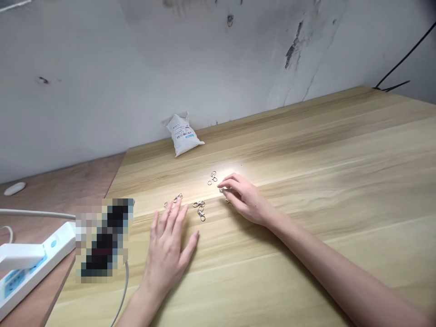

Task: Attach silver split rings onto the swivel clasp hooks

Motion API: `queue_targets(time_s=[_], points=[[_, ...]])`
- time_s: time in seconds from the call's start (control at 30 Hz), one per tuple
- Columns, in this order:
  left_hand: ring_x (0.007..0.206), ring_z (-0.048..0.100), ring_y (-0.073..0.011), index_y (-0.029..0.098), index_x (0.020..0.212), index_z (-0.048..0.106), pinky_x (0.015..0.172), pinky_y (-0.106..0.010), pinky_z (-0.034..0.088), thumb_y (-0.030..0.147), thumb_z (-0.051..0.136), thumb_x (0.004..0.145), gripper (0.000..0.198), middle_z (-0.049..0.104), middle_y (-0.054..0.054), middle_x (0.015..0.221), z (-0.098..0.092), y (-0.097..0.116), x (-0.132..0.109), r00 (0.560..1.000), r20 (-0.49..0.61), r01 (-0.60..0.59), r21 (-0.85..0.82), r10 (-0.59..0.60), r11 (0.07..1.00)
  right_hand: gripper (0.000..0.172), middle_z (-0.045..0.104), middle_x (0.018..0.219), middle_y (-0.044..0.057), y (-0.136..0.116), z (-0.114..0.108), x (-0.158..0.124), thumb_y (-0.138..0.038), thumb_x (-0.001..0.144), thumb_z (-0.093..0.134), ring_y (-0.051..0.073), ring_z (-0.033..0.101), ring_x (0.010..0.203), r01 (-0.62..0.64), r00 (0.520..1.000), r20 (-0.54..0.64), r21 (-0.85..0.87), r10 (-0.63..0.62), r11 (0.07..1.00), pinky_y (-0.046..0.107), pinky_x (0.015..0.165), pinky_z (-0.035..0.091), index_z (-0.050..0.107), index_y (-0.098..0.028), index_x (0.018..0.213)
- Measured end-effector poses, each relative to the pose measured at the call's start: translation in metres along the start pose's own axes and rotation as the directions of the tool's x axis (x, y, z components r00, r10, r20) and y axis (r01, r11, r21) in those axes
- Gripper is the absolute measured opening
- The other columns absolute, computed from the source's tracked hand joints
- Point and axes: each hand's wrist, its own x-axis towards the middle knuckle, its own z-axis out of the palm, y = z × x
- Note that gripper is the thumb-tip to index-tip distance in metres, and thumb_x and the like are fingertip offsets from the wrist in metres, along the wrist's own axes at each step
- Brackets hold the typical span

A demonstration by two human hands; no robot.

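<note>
Soft, even light fills the scene, with one white glare patch on the pale wood-grain tabletop just at 12 o'clock from the right hand, which casts only a faint, soft-edged shadow. A pixelated mosaic block masks the frame at 8 o'clock, and the 1 o'clock corner darkens.

Several small silvery clasps, each a snap hook joined to a ring, lie flat and scattered on the pale wooden bench. The far clasp lies alone in a bright patch of light. A middle pair lies close together between the hands. The left clasp lies just beyond the fingertips of the flat left hand. The hidden clasp is partly covered by the curled fingers of the right hand; whether it is gripped cannot be told.
</note>
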Motion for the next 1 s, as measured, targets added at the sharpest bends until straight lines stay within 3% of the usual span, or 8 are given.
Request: queue_targets(time_s=[0.13,0.3,0.5,0.63,0.77,0.87,0.93,1.0], points=[[0.146,0.028,-0.0298,0.019,0.145,0.035,0.118,-0.054,0.026,0.042,0.046,0.094,0.057,0.033,-0.012,0.156,0.003,-0.011,-0.012,0.991,0.057,0.119,0.023,-0.12,0.993,0.022,0.063,0.109,0.01,-0.003,0.004,-0.001,-0.02,0.092,0.052,0.022,0.057,0.102,0.035,0.998,0.047,-0.084,-0.031,0.996,0.038,0.088,0.048,0.061,-0.018,0.112],[0.147,0.026,-0.0305,0.016,0.151,0.024,0.118,-0.058,0.026,0.05,0.043,0.094,0.068,0.028,-0.016,0.157,0.014,-0.013,-0.009,0.958,0.13,0.26,-0.012,-0.256,0.966,0.044,0.055,0.134,0.012,-0.018,0.018,-0.007,-0.041,0.093,0.054,0.026,0.047,0.126,0.049,0.983,0.185,-0.176,-0.016,0.983,0.046,0.107,0.038,0.051,-0.02,0.132],[0.148,0.022,-0.0301,0.014,0.151,0.022,0.117,-0.055,0.03,0.048,0.042,0.096,0.068,0.026,-0.017,0.158,0.021,-0.008,0.012,0.959,0.166,0.253,-0.119,-0.231,0.96,0.057,0.048,0.144,0.013,-0.036,0.032,-0.009,-0.053,0.093,0.051,0.026,0.041,0.135,-0.018,0.98,0.194,-0.135,0.044,0.991,0.047,0.112,0.035,0.044,-0.02,0.139],[0.148,0.025,-0.0275,0.018,0.151,0.021,0.117,-0.053,0.032,0.045,0.04,0.097,0.063,0.027,-0.015,0.158,0.018,-0.001,0.021,0.971,0.163,0.199,-0.154,-0.174,0.968,0.049,0.051,0.141,0.013,-0.034,0.032,-0.007,-0.047,0.094,0.051,0.026,0.045,0.132,-0.002,0.991,0.129,-0.11,0.016,0.994,0.049,0.11,0.038,0.046,-0.021,0.135],[0.148,0.024,-0.0279,0.019,0.149,0.023,0.119,-0.058,0.024,0.043,0.042,0.096,0.062,0.031,-0.014,0.156,0.008,-0.008,0.001,0.974,0.103,0.209,-0.088,-0.199,0.974,0.04,0.057,0.134,0.013,-0.021,0.018,-0.014,-0.039,0.097,0.047,0.026,0.049,0.127,-0.024,1.0,0.001,-0.133,0.024,0.991,0.05,0.109,0.038,0.046,-0.02,0.133],[0.147,0.025,-0.0307,0.019,0.148,0.027,0.118,-0.061,0.023,0.045,0.045,0.094,0.062,0.03,-0.014,0.156,0.0,-0.018,-0.026,0.962,0.049,0.271,-0.018,-0.269,0.963,0.041,0.057,0.134,0.012,-0.011,0.007,-0.024,-0.039,0.098,0.045,0.027,0.043,0.134,-0.161,0.985,-0.089,-0.174,0.148,0.971,0.051,0.111,0.036,0.045,-0.02,0.134],[0.148,0.023,-0.0312,0.019,0.148,0.026,0.118,-0.061,0.023,0.044,0.045,0.093,0.063,0.029,-0.014,0.157,-0.002,-0.024,-0.04,0.95,0.056,0.307,0.005,-0.307,0.952,0.044,0.055,0.137,0.012,-0.007,0.002,-0.029,-0.042,0.098,0.043,0.028,0.04,0.137,-0.236,0.97,-0.099,-0.183,0.221,0.954,0.052,0.112,0.035,0.042,-0.021,0.137],[0.148,0.021,-0.0315,0.02,0.149,0.026,0.118,-0.062,0.023,0.044,0.046,0.093,0.064,0.027,-0.014,0.158,-0.002,-0.027,-0.048,0.939,0.084,0.335,0.005,-0.335,0.942,0.051,0.049,0.144,0.012,-0.006,0.0,-0.032,-0.046,0.098,0.043,0.027,0.038,0.139,-0.234,0.972,-0.045,-0.193,0.23,0.953,0.052,0.112,0.036,0.037,-0.022,0.142]])
